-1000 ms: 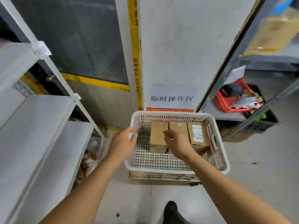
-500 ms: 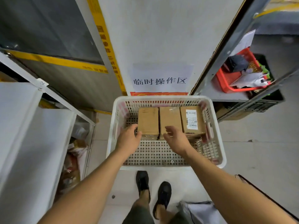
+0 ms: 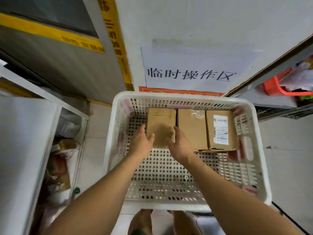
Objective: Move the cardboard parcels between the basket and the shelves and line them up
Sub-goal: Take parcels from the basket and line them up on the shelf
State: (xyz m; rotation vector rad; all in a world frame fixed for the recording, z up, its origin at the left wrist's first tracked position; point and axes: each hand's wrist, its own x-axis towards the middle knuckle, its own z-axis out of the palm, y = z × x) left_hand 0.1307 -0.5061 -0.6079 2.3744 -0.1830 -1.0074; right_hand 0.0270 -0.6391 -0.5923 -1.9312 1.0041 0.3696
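Observation:
A white perforated basket (image 3: 186, 96) stands on the floor in front of me. Three cardboard parcels lie side by side along its far wall: the left parcel (image 3: 160, 121), the middle parcel (image 3: 192, 128) and the right parcel (image 3: 227, 122), which bears a white label. My left hand (image 3: 142, 144) lies against the left parcel's left side, thumb on its top. My right hand (image 3: 180, 144) is at that parcel's right edge, fingertips at the seam with the middle parcel. The fingers of both hands look fairly straight. White shelves (image 3: 25, 133) stand at the left.
Bags and packages (image 3: 62, 150) fill the space under the left shelves. A metal rack at the right carries a red basket (image 3: 277, 89). A paper sign (image 3: 191, 75) hangs on the wall behind the basket. My feet are just below the basket's near rim.
My view has dropped closer over the basket. My right hand has shifted left from the middle parcel to the left parcel's right edge; my left hand has slid further along its left side.

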